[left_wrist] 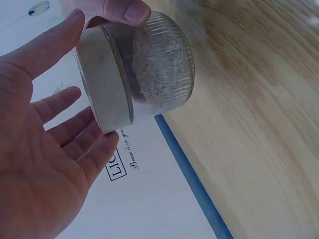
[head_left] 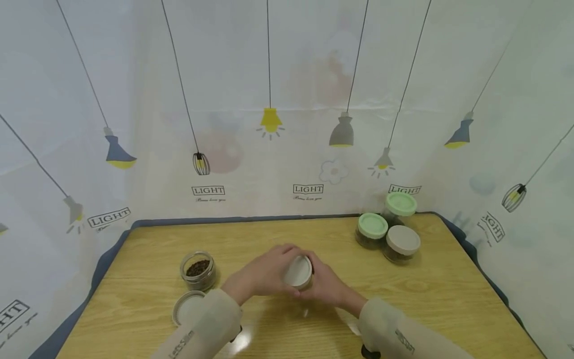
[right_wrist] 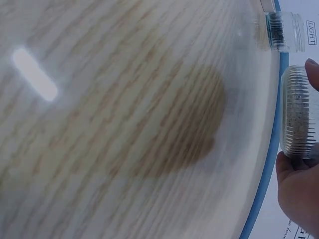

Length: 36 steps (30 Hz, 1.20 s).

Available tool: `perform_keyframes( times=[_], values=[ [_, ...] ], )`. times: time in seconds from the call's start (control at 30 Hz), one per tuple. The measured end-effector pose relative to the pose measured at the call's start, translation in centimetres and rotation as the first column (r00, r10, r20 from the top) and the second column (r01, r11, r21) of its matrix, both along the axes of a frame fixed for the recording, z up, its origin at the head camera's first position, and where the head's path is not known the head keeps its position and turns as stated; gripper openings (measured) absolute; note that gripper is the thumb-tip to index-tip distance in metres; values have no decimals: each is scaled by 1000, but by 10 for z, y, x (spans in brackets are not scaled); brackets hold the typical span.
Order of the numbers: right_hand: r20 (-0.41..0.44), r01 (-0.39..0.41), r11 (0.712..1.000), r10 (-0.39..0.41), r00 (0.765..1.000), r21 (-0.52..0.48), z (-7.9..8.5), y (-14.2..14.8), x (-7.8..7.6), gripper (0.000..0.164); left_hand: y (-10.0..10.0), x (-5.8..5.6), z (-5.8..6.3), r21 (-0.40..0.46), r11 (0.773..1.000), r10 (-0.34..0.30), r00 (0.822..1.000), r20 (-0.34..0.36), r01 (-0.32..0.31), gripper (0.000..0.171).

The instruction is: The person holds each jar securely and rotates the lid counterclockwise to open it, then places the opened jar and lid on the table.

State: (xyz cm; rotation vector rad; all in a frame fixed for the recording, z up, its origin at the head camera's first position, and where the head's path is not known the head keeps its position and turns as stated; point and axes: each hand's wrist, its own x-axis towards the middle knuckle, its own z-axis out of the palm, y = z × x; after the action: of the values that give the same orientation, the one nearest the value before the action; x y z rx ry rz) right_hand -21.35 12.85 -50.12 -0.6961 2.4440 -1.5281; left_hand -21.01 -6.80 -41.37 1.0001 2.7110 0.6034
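A ribbed glass jar [left_wrist: 162, 64] with pale contents is held tilted over the middle of the table, its off-white lid [head_left: 298, 272] facing me. My right hand [head_left: 325, 284] grips the jar's body from the right. Around the lid on the other side is my left hand [head_left: 266, 274], fingers spread loosely. In the left wrist view some of its fingertips touch the lid's rim, and the palm stands away from it. The ribbed side of the jar shows at the edge of the right wrist view, between right thumb and fingers [right_wrist: 294, 167].
On the left, an uncovered glass jar [head_left: 198, 274] contains dark brown bits. A loose white lid [head_left: 186, 308] lies in front of it, partly behind my left sleeve. Two green-lidded jars [head_left: 372, 227] and a beige-lidded jar [head_left: 402, 242] stand together at the back right of the wooden table [head_left: 430, 309].
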Motion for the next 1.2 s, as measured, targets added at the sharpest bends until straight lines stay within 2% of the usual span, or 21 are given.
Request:
perform_keyframes(
  times=[0.13, 0.3, 0.47, 0.87, 0.93, 1.1, 1.2],
  values=[
    [19, -18, 1000, 19, 1000, -8, -2, 0, 3, 94, 1, 2, 2, -25, 1000, -18, 1000, -13, 17, 81],
    [95, -71, 997, 72, 993, -13, -3, 0, 8, 93, -4, 4, 0, -81, 996, -42, 998, -36, 39, 78],
    [153, -115, 993, 115, 982, -11, -3, -2, 11, 93, -12, 4, -3, -118, 989, -95, 993, -77, 85, 74],
    [103, -51, 998, 56, 993, -48, -5, -4, 20, 87, -6, 3, -2, -176, 970, -204, 956, -211, 168, 73],
    [94, -27, 999, 31, 995, -47, -6, -5, 23, 87, -5, 4, -3, -184, 970, -201, 953, -227, 160, 74],
    [67, 24, 999, -22, 998, -32, -7, -7, 27, 85, -1, 7, -4, -206, 974, -144, 956, -256, 91, 77],
    [50, 36, 999, -34, 998, -26, -8, -7, 29, 85, 2, 10, -5, -218, 975, -115, 951, -286, 52, 76]
  ],
)
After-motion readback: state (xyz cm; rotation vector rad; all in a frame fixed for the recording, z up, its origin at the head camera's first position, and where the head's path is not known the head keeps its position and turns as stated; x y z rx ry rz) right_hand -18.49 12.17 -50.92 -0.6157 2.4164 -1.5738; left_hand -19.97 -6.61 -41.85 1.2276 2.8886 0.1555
